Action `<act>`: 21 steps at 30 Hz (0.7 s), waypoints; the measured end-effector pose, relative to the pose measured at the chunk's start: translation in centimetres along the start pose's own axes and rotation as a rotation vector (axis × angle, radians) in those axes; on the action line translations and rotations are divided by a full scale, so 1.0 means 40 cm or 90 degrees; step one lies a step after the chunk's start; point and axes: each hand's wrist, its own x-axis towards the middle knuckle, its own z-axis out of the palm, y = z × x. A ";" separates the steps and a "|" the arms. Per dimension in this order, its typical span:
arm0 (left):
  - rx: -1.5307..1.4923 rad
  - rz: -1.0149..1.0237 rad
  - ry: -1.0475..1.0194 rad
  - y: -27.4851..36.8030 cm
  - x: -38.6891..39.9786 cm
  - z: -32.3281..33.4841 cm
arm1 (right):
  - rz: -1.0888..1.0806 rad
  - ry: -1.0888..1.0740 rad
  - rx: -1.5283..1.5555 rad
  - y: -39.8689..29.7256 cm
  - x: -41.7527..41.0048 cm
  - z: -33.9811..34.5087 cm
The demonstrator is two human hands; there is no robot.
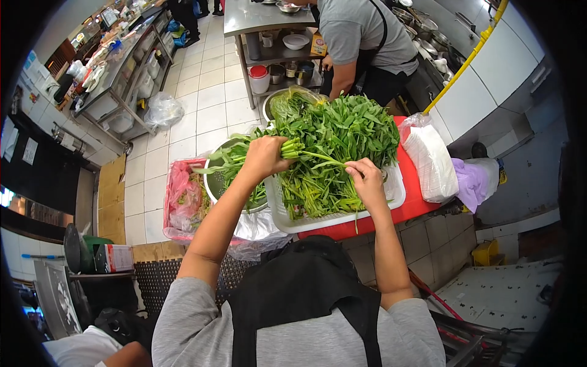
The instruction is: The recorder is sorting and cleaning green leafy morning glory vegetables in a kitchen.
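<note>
My left hand (266, 157) grips a bunch of green leafy stems (291, 148), cut ends pointing right and leaves trailing left over a metal colander (212, 183). Between the fingertips of my right hand (367, 178) is a thin stalk (324, 157) that reaches across to the bunch. Below both hands, a large heap of leafy greens (348, 124) fills a white perforated plastic basket (286, 225). More greens lie inside the colander. The basket rests on a red surface (415, 202).
A red crate (167, 202) with plastic bags and plant scraps stands left of the colander. Beyond the heap, a person (367, 41) in a grey shirt bends beside a steel table (266, 18). A plastic-wrapped white stack (431, 165) sits at right; another person's arm (126, 355) shows lower left.
</note>
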 end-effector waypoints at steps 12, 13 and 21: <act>0.009 0.148 0.059 0.020 -0.006 -0.041 | 0.073 0.034 0.186 0.018 0.013 -0.010; 0.010 0.112 0.050 0.017 -0.006 -0.042 | 0.094 0.002 0.142 0.009 0.011 -0.013; -0.192 -0.207 0.073 0.021 0.024 0.021 | -0.132 0.070 -0.177 -0.051 -0.008 -0.009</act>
